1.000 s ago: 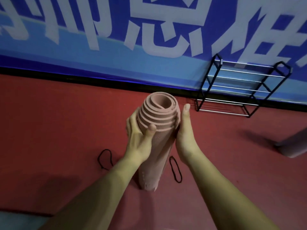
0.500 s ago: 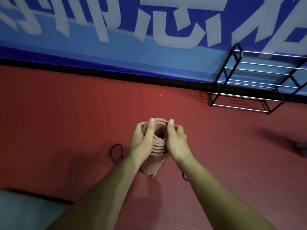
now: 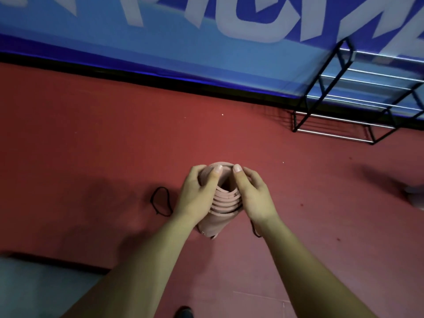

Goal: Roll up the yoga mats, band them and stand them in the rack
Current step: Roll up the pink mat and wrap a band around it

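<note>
The black wire-shelved metal rack (image 3: 358,104) stands well beyond and right of the rolled pink foam yoga mat (image 3: 226,200), upright on the red floor (image 3: 91,143); left hand (image 3: 195,196) and right hand (image 3: 252,196) clasp its telescoped top, thumbs on the rim; a black elastic band loop (image 3: 160,201) lies just left; unbanded, the coil could spring loose if either grip slackens.

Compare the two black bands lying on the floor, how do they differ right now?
The left band lies in full view, an open loop on the red floor beside the left hand. The right band is mostly hidden under the right wrist, only a short stretch showing. The left band sits apart from the rolled pink mat; the right band lies closer to its base. Both are thin, black and not yet on the mat.
</note>
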